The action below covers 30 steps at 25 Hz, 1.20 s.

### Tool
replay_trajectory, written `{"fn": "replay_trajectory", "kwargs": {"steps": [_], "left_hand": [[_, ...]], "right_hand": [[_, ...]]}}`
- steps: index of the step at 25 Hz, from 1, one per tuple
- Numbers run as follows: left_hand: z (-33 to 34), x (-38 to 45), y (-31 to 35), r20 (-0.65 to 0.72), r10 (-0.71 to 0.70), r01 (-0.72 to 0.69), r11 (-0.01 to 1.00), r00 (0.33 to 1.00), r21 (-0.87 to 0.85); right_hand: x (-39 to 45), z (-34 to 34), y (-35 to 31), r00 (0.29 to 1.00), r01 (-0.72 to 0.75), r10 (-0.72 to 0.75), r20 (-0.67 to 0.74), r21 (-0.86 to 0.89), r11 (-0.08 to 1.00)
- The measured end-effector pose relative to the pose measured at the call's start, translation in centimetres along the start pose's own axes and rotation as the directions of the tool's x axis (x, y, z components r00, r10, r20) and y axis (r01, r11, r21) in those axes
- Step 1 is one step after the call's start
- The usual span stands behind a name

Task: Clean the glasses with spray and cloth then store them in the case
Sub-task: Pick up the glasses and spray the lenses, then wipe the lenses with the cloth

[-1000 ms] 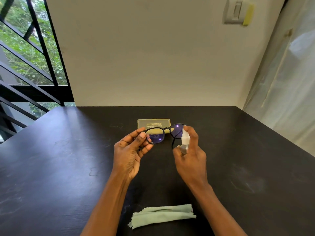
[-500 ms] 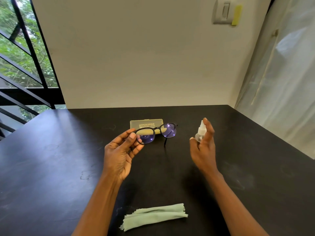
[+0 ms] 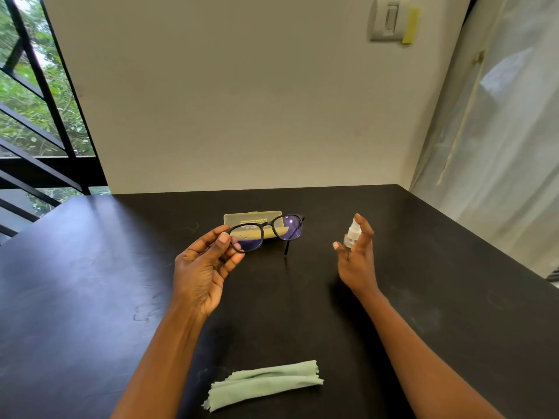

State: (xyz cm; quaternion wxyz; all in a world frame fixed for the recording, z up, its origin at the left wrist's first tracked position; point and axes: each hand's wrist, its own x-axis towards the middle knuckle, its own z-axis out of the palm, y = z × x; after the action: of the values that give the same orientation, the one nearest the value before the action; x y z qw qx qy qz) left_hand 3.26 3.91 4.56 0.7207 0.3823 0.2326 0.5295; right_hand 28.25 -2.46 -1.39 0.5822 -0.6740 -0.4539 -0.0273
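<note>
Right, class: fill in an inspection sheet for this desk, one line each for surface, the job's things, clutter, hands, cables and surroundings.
Surface: black table, faint smudges on it.
Job's things: glasses held above the table; spray bottle held upright; green cloth folded on the near edge; yellowish case lying closed behind the glasses.
Clutter: nothing seen.
Hands: left hand pinches the glasses' frame by one lens; right hand grips the spray bottle, one finger on its top.
Cables: nothing seen.
Surroundings: plain wall with a switch, window with black bars, pale curtain.
</note>
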Motion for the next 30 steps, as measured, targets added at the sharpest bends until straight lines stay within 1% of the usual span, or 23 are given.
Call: {"fn": "replay_trajectory", "kwargs": {"steps": [2,3,5,8,10,11,13,14,15,16,17,18,19,21,23,24,25,27,30], "left_hand": [[0.0,0.1,0.1,-0.009,-0.005,0.005,1.0,1.0,0.002],[0.0,0.1,0.1,-0.011,-0.006,0.006,1.0,1.0,0.007],[-0.1,0.2,0.2,-0.014,-0.004,0.005,1.0,1.0,0.015],[-0.1,0.1,0.2,0.001,-0.004,0.004,1.0,1.0,0.004],[0.1,0.0,0.1,0.009,-0.006,0.006,1.0,1.0,0.001],[0.2,0.0,0.0,0.01,-0.006,0.006,1.0,1.0,0.001],[0.4,0.0,-0.1,0.014,-0.014,0.014,1.0,1.0,0.001],[0.5,-0.2,-0.1,0.015,-0.019,0.019,1.0,1.0,0.0],[0.5,-0.3,-0.1,0.016,-0.025,0.025,1.0,1.0,-0.002],[0.6,-0.4,0.0,0.016,-0.029,0.029,1.0,0.999,-0.005],[0.6,-0.5,0.1,0.016,-0.029,0.029,1.0,0.999,-0.005],[0.7,-0.7,0.2,0.017,-0.026,0.026,1.0,0.999,-0.002],[0.8,-0.8,0.4,0.019,-0.021,0.021,1.0,1.0,0.001],[0.9,-0.9,0.8,0.021,-0.011,0.011,1.0,1.0,0.002],[0.9,-1.1,1.2,0.027,0.001,-0.001,1.0,1.0,0.001],[0.8,-1.2,1.3,0.031,0.006,-0.006,1.0,0.999,0.002],[0.8,-1.3,1.4,0.035,0.011,-0.012,1.0,0.999,0.003],[0.7,-1.4,1.6,0.047,0.016,-0.016,1.0,0.999,0.001],[0.7,-1.6,1.8,0.052,0.014,-0.014,1.0,0.999,0.0]], "right_hand": [[-0.1,-0.1,-0.3,1.0,-0.016,0.016,0.008,-0.003,1.0],[-0.3,-0.1,-0.3,1.0,-0.015,0.015,-0.01,-0.019,1.0],[-0.8,0.0,-0.5,0.995,-0.021,0.011,-0.098,-0.099,0.995],[-2.3,-0.2,-1.9,0.964,-0.182,0.16,-0.211,-0.093,0.979],[-3.5,-0.2,-2.7,0.946,-0.277,0.239,-0.217,-0.164,0.947],[-4.0,0.0,-2.8,0.949,-0.294,0.258,-0.181,-0.215,0.931],[-4.8,0.1,-3.3,0.966,-0.254,0.257,-0.026,-0.286,0.924],[-5.1,0.0,-3.7,0.965,-0.211,0.243,0.095,-0.266,0.941],[-5.4,-0.1,-4.3,0.946,-0.171,0.221,0.239,-0.212,0.962],[-5.8,-0.4,-5.1,0.899,-0.15,0.197,0.392,-0.15,0.977],[-6.2,-0.6,-6.0,0.83,-0.139,0.177,0.53,-0.111,0.984],[-6.6,-0.6,-6.8,0.752,-0.128,0.166,0.638,-0.106,0.986],[-6.9,-0.6,-7.5,0.677,-0.11,0.161,0.718,-0.118,0.987],[-7.3,-0.6,-8.9,0.534,-0.055,0.152,0.831,-0.145,0.988],[-7.5,-0.8,-10.2,0.392,0.021,0.164,0.905,-0.187,0.982],[-7.5,-0.9,-10.6,0.333,0.058,0.178,0.926,-0.209,0.976],[-7.5,-1.1,-10.9,0.29,0.086,0.187,0.939,-0.22,0.972],[-7.5,-1.2,-11.2,0.229,0.115,0.205,0.951,-0.236,0.965],[-7.4,-1.2,-11.6,0.183,0.179,0.235,0.955,-0.267,0.947]]}}
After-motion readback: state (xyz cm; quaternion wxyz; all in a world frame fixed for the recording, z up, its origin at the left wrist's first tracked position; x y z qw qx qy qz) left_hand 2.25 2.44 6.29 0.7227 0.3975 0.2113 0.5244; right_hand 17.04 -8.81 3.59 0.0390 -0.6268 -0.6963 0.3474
